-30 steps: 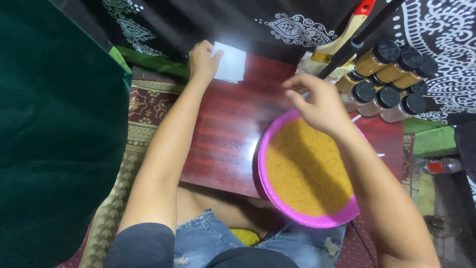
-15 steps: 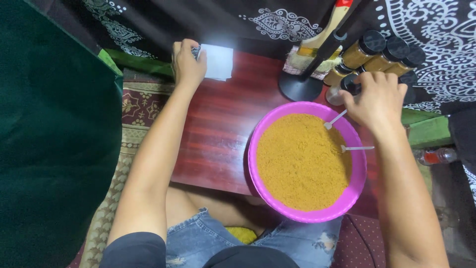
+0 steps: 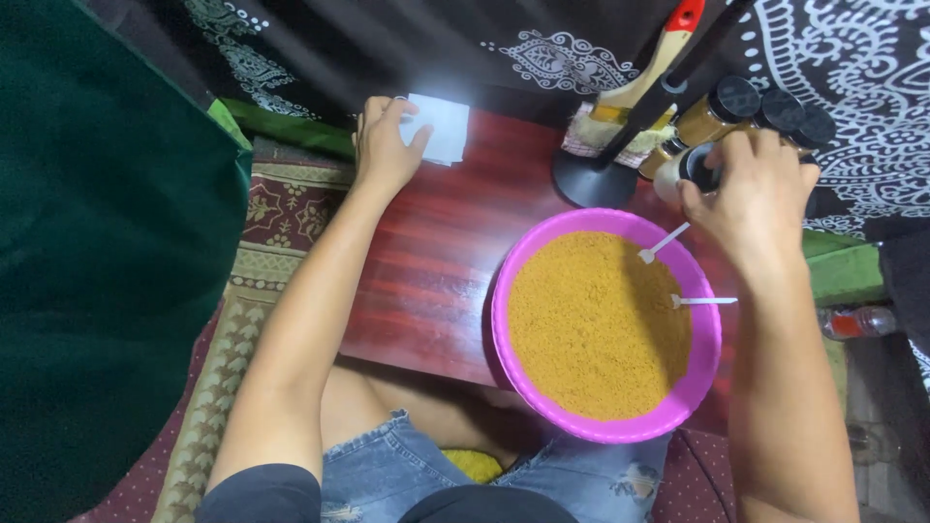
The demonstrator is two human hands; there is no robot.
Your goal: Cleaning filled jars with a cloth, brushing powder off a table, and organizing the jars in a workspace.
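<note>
Dark red table (image 3: 436, 281) (patterned rug below): left hand (image 3: 385, 145) pinches white paper (image 3: 441, 128); right hand (image 3: 751, 199) grips jar (image 3: 690, 167).

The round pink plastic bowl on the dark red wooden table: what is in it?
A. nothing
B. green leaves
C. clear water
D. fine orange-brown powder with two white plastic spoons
D: the round pink plastic bowl is filled with fine orange-brown powder, with two white plastic spoons stuck in near its far right rim.

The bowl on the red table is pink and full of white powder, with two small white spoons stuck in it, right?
Not quite. The head view shows the powder in the pink bowl is orange-brown, not white. The rest holds: the bowl sits on the red table and two small white spoons stand in the powder.
</note>
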